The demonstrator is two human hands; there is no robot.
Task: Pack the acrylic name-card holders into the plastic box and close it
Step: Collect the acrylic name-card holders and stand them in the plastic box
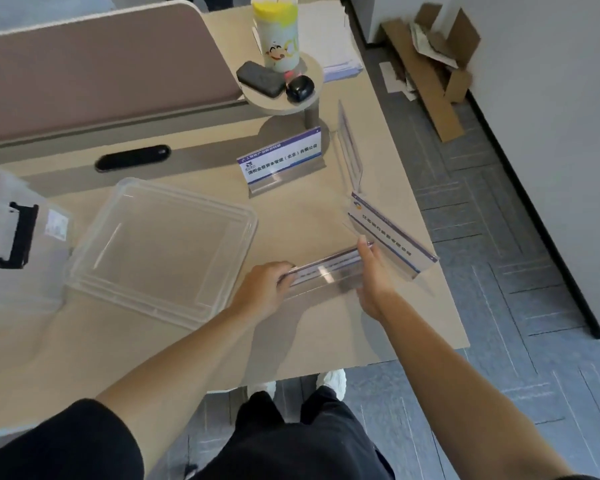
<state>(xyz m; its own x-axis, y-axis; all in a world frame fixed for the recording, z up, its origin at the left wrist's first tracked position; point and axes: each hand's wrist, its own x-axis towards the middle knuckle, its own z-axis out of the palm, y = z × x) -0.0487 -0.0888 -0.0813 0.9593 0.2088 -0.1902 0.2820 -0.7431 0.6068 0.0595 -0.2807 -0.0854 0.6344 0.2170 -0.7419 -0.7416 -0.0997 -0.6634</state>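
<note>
A clear acrylic name-card holder (328, 270) lies on the desk between my hands. My left hand (264, 287) grips its left end and my right hand (373, 271) holds its right end. Three more holders stand on the desk: one with a blue and white card (281, 157) further back, an edge-on one (350, 147) to its right, and one (392, 233) just right of my right hand. The clear plastic lid (167, 244) lies flat left of my hands. The clear plastic box (0, 237) with a black latch (20, 235) sits at the far left.
A small round shelf (284, 95) at the back carries a yellow-topped bottle (278, 32), a dark case and a black mouse. A stack of paper (329, 39) lies behind it. A desk partition (101, 64) stands back left. Cardboard scraps (430, 64) lie on the floor right.
</note>
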